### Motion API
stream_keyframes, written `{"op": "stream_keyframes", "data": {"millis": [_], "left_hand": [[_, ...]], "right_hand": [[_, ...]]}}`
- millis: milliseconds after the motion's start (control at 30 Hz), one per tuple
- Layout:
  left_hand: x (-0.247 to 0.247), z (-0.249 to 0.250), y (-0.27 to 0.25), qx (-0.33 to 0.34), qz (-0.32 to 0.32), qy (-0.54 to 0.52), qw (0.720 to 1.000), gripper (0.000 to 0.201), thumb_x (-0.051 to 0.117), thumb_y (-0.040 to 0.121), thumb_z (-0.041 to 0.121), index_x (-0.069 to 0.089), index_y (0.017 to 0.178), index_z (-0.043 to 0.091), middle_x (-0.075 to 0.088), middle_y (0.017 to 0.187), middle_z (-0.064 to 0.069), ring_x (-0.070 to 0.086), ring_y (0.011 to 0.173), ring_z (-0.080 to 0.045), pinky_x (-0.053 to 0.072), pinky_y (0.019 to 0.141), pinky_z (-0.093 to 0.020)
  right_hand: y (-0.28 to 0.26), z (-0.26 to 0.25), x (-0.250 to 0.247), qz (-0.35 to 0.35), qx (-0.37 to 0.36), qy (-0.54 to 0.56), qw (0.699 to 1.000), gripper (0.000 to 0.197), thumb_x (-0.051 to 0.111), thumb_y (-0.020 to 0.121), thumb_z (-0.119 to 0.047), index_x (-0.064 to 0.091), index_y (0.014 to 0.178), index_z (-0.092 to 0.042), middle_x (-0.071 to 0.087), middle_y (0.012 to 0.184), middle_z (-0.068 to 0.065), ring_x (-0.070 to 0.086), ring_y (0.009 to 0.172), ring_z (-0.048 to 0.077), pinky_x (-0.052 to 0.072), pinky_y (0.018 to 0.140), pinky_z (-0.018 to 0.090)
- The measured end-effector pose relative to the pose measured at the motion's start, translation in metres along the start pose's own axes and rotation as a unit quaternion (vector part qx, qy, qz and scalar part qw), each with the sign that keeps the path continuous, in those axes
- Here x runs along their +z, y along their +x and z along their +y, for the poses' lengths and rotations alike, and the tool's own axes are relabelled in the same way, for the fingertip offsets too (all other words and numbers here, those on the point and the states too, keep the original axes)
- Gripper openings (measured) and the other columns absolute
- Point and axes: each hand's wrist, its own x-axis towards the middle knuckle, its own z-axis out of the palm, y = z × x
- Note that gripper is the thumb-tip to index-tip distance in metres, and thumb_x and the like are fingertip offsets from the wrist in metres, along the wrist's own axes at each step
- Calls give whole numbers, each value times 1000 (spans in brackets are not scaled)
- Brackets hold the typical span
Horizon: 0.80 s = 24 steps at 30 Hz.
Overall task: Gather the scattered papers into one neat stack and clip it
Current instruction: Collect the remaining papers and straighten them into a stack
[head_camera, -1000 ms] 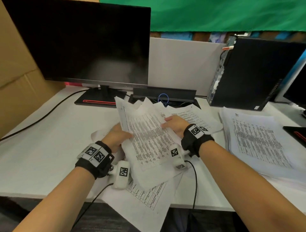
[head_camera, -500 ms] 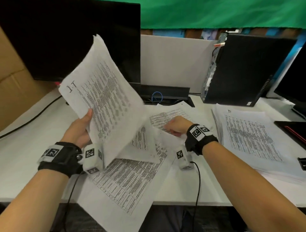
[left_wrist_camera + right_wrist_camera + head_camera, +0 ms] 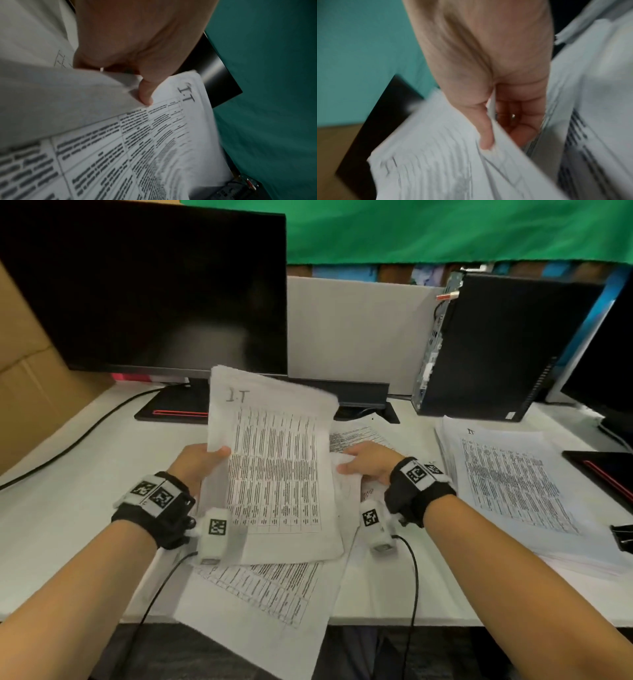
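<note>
Left hand (image 3: 198,463) is pinching the left edge of the sheaf of papers (image 3: 277,474), thumb on top; right hand (image 3: 368,462) is pinching its right edge; sheaf is tilting above loose sheets (image 3: 270,590) lying on the table (image 3: 68,508); 1 separate stack (image 3: 513,484) is lying to the right.

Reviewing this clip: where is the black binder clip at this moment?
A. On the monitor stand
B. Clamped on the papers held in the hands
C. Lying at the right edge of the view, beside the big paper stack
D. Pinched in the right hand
C. The binder clip lies on the desk by the large paper stack, untouched; both the left hand and right hand grip the held sheets.
</note>
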Motion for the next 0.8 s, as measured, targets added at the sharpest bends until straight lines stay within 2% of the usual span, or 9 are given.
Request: {"op": "stream_keyframes", "data": {"millis": [67,100,167,300,367,467,600,700,800], "left_hand": [[5,-1,1,-10,-6,23,1000,31,54,96,27,57,119,7,63,112,-12,58,98,-28,44,86,-38],[5,-2,2,-19,-3,22,1000,32,54,96,29,57,119,8,63,113,-12,59,101,-29,45,92,-41],[1,-6,6,-41,4,4,999,37,57,94,31,57,122,7,64,117,-11,59,108,-31,43,101,-47],[-8,-17,14,-67,-10,-5,998,37,62,90,33,61,117,9,68,114,-12,64,104,-33,45,100,-50],[-9,-16,11,-43,-9,12,999,32,64,89,30,63,112,8,69,110,-11,64,102,-33,46,98,-51],[-10,-11,7,-18,-26,9,999,27,63,90,26,64,107,5,69,106,-13,65,99,-33,48,95,-50],[-6,-12,8,-45,-98,15,994,31,63,89,25,64,111,2,72,105,-15,68,99,-35,49,94,-54],[7,-17,8,-34,-89,1,995,27,62,91,21,64,108,0,71,105,-16,68,97,-34,50,93,-51],[7,-17,6,-1,-83,-28,996,21,58,93,19,65,106,4,71,105,-14,68,96,-31,53,86,-46]], "right_hand": [[-1,5,-2,10,5,175,985,35,67,90,-10,61,125,-5,68,121,15,66,111,30,53,96,46],[-3,7,-2,11,3,217,976,35,67,90,-8,62,124,-4,69,120,16,66,111,31,53,96,46],[-4,8,0,15,-11,236,971,34,68,89,-8,63,122,-5,70,116,15,68,108,31,55,93,45],[-1,10,-1,60,-43,328,942,37,70,87,-7,62,123,-9,68,118,17,70,99,27,60,81,38],[0,17,0,19,-16,375,927,43,70,87,-8,57,129,-9,66,124,19,69,103,29,58,87,44],[-8,25,2,-84,54,346,933,30,55,96,-4,57,126,-3,67,118,18,68,98,30,55,84,46],[-12,27,1,-129,74,287,946,37,42,97,9,52,131,-1,66,119,17,66,97,29,59,73,41],[-13,28,5,-83,89,289,950,31,44,99,4,52,129,1,68,110,15,66,99,30,58,80,44],[-10,36,6,-29,99,321,941,33,47,101,-5,49,133,4,65,117,19,63,107,34,50,94,53]]}}
